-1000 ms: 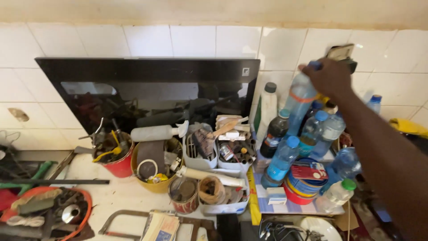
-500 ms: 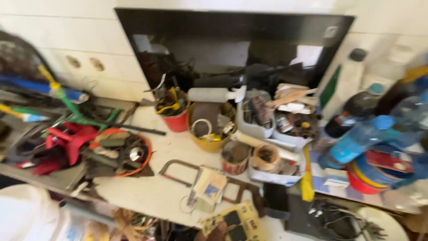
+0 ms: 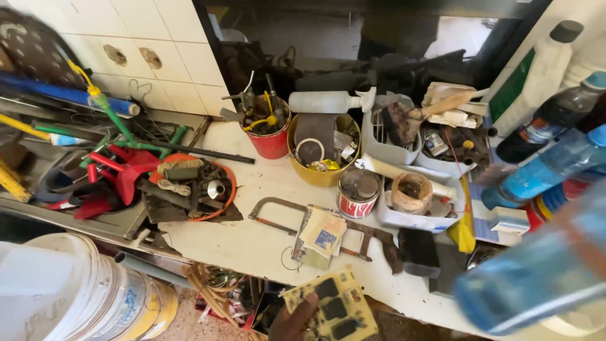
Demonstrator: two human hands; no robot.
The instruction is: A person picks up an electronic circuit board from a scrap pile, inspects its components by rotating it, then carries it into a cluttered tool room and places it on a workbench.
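- White counter (image 3: 252,243) strewn with tools and containers, tiled wall (image 3: 151,44) behind on the left.
- Stack of white buckets (image 3: 76,293) at lower left, below the counter edge.
- Blurred blue bottle (image 3: 536,265) large in the lower right foreground, lying slantwise across the view; holder not visible, right hand out of sight.
- Cluster of plastic bottles (image 3: 549,145) at the right edge, well apart from the left hand.
- Yellow tub (image 3: 319,173) and red cup (image 3: 271,142) side by side near the wall, both stuffed with tools; white spray bottle (image 3: 328,101) lying across the top.
- Hacksaw (image 3: 284,221) flat in mid-counter, small paper packets (image 3: 322,232) on top of it.
- Tin can (image 3: 356,192) and tape roll (image 3: 410,189) just right of the saw.
- Circuit board (image 3: 334,306), yellowish with dark chips, at the bottom centre, out past the counter's front edge.
- Left hand (image 3: 293,322) only partly in frame at the bottom edge, touching the board's lower left corner; seems closed on it, fingers mostly cut off.
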